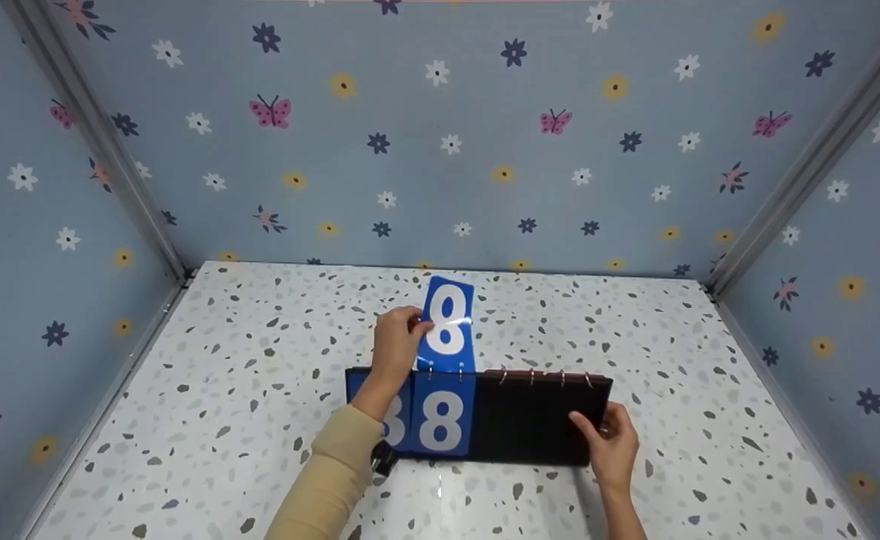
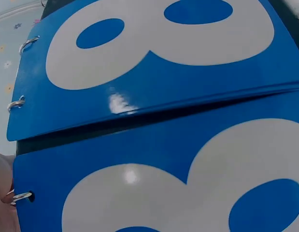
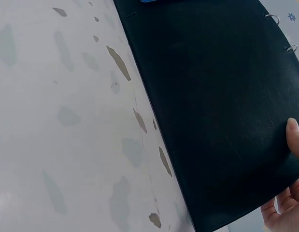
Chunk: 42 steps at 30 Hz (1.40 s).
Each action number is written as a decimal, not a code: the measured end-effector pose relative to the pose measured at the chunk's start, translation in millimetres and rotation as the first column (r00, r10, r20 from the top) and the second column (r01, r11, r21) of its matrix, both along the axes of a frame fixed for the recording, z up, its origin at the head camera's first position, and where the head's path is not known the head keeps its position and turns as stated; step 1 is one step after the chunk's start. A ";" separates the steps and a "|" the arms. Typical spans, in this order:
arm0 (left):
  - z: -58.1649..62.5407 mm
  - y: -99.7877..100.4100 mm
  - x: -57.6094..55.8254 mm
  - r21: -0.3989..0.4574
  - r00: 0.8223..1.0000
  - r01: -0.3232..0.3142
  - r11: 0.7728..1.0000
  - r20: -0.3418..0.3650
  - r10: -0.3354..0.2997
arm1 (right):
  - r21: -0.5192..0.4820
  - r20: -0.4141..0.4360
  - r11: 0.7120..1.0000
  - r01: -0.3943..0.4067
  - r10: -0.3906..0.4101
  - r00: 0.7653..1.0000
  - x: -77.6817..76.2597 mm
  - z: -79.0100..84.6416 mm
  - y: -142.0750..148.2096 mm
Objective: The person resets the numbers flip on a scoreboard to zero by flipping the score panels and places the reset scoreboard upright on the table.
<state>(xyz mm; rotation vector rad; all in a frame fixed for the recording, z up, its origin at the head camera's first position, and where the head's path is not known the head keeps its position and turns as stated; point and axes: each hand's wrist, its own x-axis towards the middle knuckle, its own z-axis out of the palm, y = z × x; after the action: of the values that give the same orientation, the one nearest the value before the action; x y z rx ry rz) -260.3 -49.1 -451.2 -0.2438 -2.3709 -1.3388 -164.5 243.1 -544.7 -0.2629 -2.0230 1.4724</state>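
A black flip scoreboard point(image 1: 530, 420) with metal rings along its top edge stands tilted on the table. My left hand point(image 1: 397, 337) pinches the left edge of a raised blue number card point(image 1: 447, 319) showing a white 8. Below it, another blue 8 card point(image 1: 443, 416) hangs on the board's face; a further 8 card point(image 2: 139, 193), partly behind my left arm in the head view, fills the bottom of the left wrist view. My right hand point(image 1: 614, 442) grips the board's right edge, thumb on the black face, the other fingers behind.
The speckled white table point(image 1: 259, 330) extends around the board. Blue flowered panels point(image 1: 447, 142) close off the back and both sides, with grey metal posts point(image 1: 102, 135) at the corners. A small black object point(image 1: 384, 459) shows by my left forearm.
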 end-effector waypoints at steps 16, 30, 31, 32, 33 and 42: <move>12.7 7.1 -4.5 -0.138 0.991 -0.046 0.989 0.120 0.063 | 0.056 0.016 0.996 -0.064 0.063 0.998 11.6 31.6 -11.7; 16.3 7.8 -3.1 -0.138 0.993 -0.035 0.990 0.104 0.050 | 0.049 0.046 0.995 -0.087 0.085 0.995 9.4 34.6 -9.3; 15.3 7.1 -2.9 -0.155 0.991 -0.046 0.987 0.116 0.064 | 0.048 0.046 0.995 -0.088 0.086 0.995 9.4 34.5 -9.4; 14.5 6.5 -2.5 -0.168 0.989 -0.056 0.984 0.123 0.077 | 0.051 0.045 0.995 -0.088 0.085 0.995 9.4 34.5 -9.5; 13.8 5.9 -1.9 -0.177 0.989 -0.063 0.982 0.122 0.086 | 0.053 0.045 0.995 -0.086 0.083 0.995 9.5 34.4 -9.5; 11.3 1.7 20.1 -0.190 0.984 -0.145 0.971 -0.128 0.122 | 0.064 0.052 0.995 -0.076 0.072 0.996 11.3 33.8 -9.1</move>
<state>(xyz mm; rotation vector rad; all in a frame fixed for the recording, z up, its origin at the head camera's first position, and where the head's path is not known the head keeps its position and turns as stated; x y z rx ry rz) -240.2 -47.3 -439.9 -0.2078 -2.3771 -1.0003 -153.2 234.0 -510.9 -0.2010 -2.1380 1.4531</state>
